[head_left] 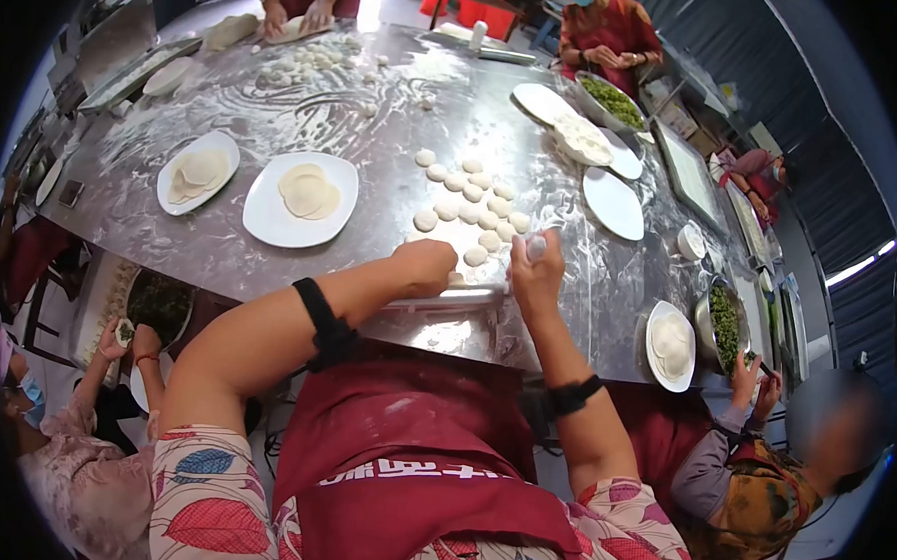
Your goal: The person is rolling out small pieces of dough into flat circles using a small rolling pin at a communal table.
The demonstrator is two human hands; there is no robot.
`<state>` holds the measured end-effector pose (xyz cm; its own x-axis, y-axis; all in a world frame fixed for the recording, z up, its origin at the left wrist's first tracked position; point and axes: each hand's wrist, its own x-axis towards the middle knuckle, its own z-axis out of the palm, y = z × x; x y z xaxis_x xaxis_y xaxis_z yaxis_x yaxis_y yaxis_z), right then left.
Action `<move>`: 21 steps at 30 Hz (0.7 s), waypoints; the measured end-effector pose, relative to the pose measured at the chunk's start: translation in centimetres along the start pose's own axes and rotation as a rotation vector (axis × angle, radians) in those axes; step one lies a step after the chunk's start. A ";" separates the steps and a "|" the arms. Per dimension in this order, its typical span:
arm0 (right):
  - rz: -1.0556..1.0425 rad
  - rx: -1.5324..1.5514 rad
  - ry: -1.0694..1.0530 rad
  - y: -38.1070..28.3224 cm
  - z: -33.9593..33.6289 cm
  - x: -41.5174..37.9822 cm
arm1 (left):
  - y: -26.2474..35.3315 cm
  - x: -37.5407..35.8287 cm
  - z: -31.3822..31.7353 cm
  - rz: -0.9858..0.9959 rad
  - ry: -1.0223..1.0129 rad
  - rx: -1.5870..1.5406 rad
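My left hand (427, 265) is closed, knuckles up, near the table's front edge, with a bit of pale dough (457, 278) beside its fingertips. Its grip is hidden. Opposite it, my right hand (537, 274) is curled closed, with floury fingers around something pale that I cannot make out. A pale, rod-like shape (458, 297) lies between the hands along the edge; whether either hand holds it is unclear. Just beyond them, several small round dough pieces (468, 213) lie on the floured metal table (396, 108).
Two plates (255, 217) (167, 193) of flat dough rounds stand left, another (656, 361) right. Empty-looking plates (614, 203) and bowls of green filling (611, 104) (724, 327) are at the right. Several people work around the table; one person's hands (298, 21) press dough at the far side.
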<state>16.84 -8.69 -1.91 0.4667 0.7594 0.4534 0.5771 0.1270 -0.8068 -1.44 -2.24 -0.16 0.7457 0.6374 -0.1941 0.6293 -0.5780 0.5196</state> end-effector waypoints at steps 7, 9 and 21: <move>0.163 0.125 -0.040 -3.0 -4.7 -7.4 | -0.7 1.3 0.8 0.028 -0.063 -0.045; 0.144 0.171 -0.062 -3.3 -5.3 -8.4 | -1.0 -0.1 0.0 -0.049 -0.109 -0.330; 0.030 0.033 -0.027 -1.6 -1.9 -2.0 | 0.1 1.1 -0.1 0.051 -0.091 -0.112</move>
<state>16.24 -11.65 -0.82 0.4652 0.7797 0.4191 0.5406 0.1247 -0.8320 -0.58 -1.55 -0.18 0.7962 0.5566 -0.2371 0.5653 -0.5451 0.6191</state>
